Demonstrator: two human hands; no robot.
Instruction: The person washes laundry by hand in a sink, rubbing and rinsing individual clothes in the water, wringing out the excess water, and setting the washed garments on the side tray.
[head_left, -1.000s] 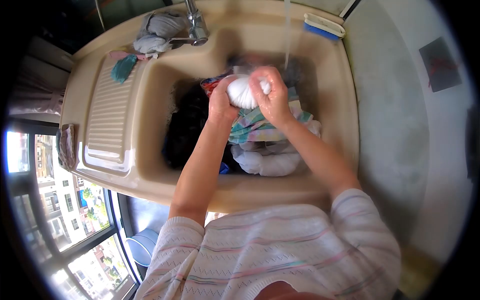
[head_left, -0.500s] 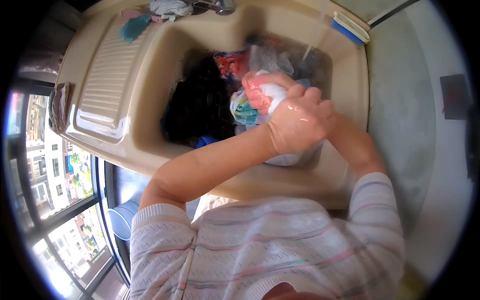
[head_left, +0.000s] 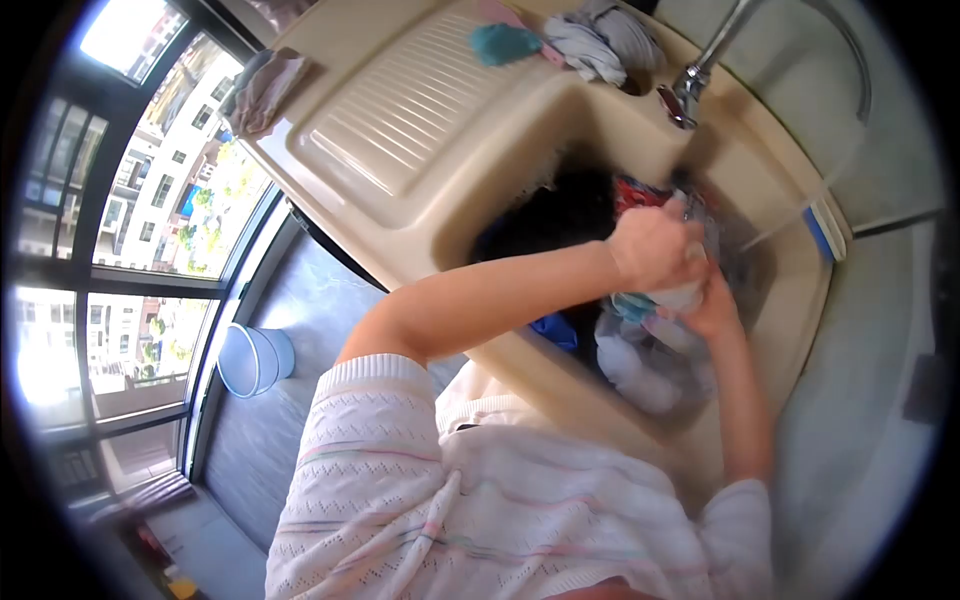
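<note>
My left hand (head_left: 655, 245) is closed in a fist on a wet white cloth (head_left: 682, 298) above the sink (head_left: 480, 215). Below and to its right, my right hand (head_left: 715, 303) is wrapped round the same cloth, its fingers partly hidden. Most of the cloth is covered by the two hands. In the water beneath lie dark laundry (head_left: 560, 215), a red patterned cloth (head_left: 640, 194), a teal piece (head_left: 630, 307), a blue piece (head_left: 556, 331) and white laundry (head_left: 640, 365).
A faucet (head_left: 683, 100) stands at the sink's back, and a thin water stream (head_left: 785, 218) falls at the right. On the ribbed washboard side (head_left: 400, 110) rest a teal cloth (head_left: 505, 44) and grey-white cloths (head_left: 590, 45). A brush (head_left: 828, 232) sits on the right rim; a blue bucket (head_left: 255, 360) is on the floor.
The view has turned, bringing the faucet and bucket further in. My forearms were crossed with the white cloth between the hands; now they are uncrossed, both hands still gripping it.
</note>
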